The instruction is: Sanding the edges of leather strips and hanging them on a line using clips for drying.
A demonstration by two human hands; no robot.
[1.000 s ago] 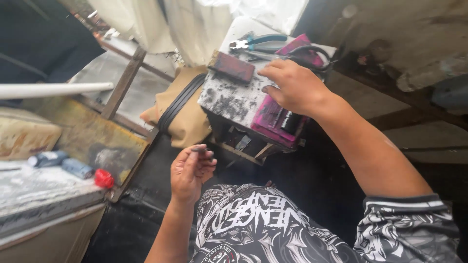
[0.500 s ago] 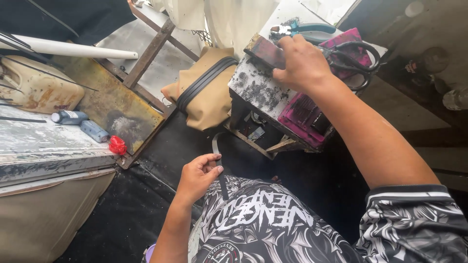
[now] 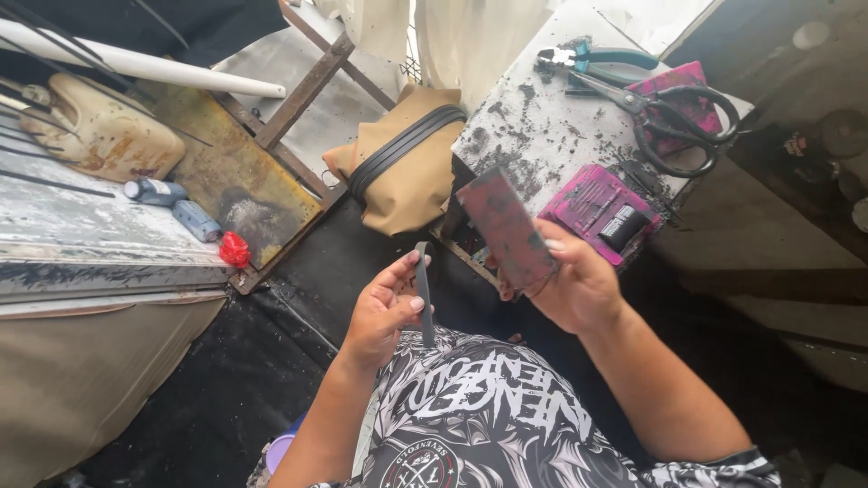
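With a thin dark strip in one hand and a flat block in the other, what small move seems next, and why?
Probably bring the dark strip in the left hand across to the flat reddish block in the right hand: both are raised, close together but apart, facing each other.

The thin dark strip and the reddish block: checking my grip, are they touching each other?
Apart. The head view shows dark floor between the thin dark strip in the left hand and the reddish block.

Daylight falls on a small, grimy white table (image 3: pixel 542 117) dusted with dark debris. Pale curtains (image 3: pixel 452 36) hang behind it, beside a rusty metal frame (image 3: pixel 303 90). The floor (image 3: pixel 235 380) is covered in black sheeting, and a worn, paint-flaked ledge (image 3: pixel 81 244) runs along one side.
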